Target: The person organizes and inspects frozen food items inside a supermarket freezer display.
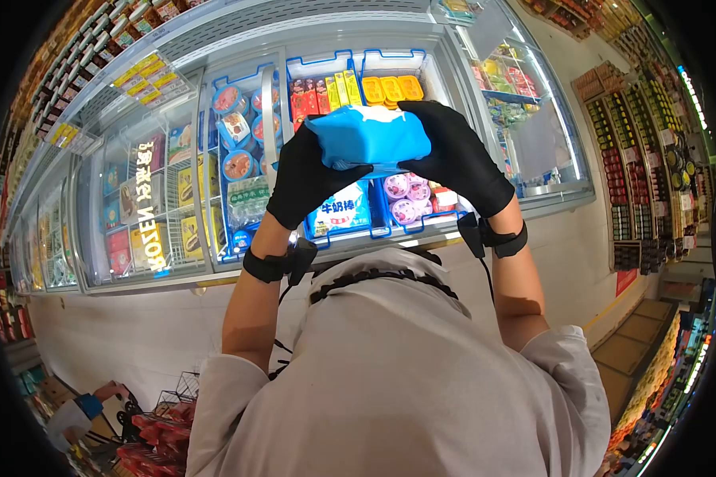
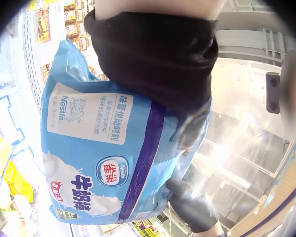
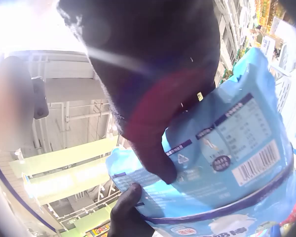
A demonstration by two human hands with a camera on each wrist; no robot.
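Currently gripping a blue bag [image 1: 378,143] in both hands, upper centre of the head view. My left hand [image 1: 302,179] curls round its left end, my right hand [image 1: 465,159] its right, thumbs at the near edge. It's held over the freezer's [image 1: 429,235] uncovered bay; that gap runs between a left rail [image 1: 269,119], just beside my left hand, and a right rail [image 1: 463,103], which my right hand overlaps. Yellow packs [image 1: 394,89] show past its far edge, pink tubs [image 1: 404,208] below.
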